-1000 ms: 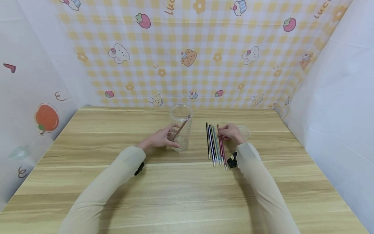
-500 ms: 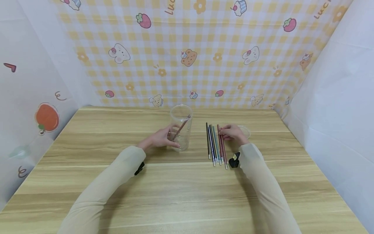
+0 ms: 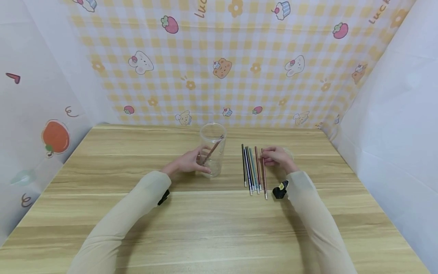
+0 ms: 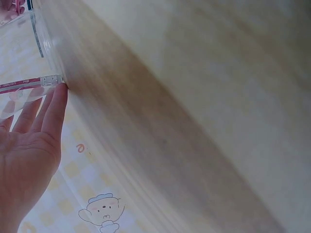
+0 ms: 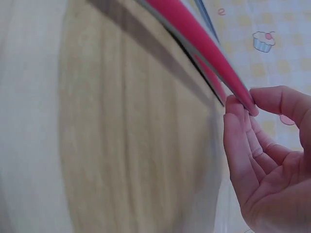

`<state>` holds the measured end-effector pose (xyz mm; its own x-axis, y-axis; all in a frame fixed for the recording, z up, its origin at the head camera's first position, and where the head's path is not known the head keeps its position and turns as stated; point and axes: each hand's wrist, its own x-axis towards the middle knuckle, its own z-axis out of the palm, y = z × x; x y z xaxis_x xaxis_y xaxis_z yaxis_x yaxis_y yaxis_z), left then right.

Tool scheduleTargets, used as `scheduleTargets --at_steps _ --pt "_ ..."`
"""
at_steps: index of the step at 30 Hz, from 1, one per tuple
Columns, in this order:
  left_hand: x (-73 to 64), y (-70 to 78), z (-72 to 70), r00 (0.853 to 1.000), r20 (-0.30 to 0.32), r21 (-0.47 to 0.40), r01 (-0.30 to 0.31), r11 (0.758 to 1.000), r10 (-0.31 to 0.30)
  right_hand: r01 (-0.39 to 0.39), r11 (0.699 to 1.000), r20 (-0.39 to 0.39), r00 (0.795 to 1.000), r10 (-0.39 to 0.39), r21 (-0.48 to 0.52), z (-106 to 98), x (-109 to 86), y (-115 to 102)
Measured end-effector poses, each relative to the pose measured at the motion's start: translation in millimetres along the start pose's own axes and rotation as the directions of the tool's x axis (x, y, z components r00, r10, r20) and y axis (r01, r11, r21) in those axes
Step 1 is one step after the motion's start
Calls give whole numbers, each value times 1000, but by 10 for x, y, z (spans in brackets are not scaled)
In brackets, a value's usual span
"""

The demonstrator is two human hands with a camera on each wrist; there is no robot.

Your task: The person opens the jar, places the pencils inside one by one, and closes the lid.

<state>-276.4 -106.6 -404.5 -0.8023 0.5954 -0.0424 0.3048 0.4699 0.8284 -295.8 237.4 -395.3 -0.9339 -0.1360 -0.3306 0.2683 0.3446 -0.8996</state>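
Note:
My left hand grips the side of a tall clear plastic cup standing on the table. One dark red pencil leans inside, its eraser end low by my fingertips in the left wrist view. Thumb and fingertips of my right hand pinch the far end of another red pencil; the right wrist view shows this pink-red pencil between thumb and fingers. To its left several pencils lie side by side, among them a black pencil, a blue pencil and a dark red pencil.
A round clear lid lies behind my right hand, partly covered by it. The wooden table ends at a yellow checked cloth at the back, with white cloth along both sides.
My right hand has moved a little to the right, drawing the far end of the red pencil away from the row. The left hand and the cup have stayed in place.

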Motion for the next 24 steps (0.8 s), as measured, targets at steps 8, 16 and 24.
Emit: scheduleTargets --at_steps 8,16,24 --pt "2 0 0 1000 1 -11 -2 1000 2 53 996 18 998 -55 74 -72 -61 -52" --pt "1 5 5 1000 0 -13 -4 1000 4 82 988 39 995 -87 128 -88 -144 -153" --pt "-3 13 9 1000 -3 -6 3 1000 -3 133 979 60 988 -143 156 -97 -263 -303"
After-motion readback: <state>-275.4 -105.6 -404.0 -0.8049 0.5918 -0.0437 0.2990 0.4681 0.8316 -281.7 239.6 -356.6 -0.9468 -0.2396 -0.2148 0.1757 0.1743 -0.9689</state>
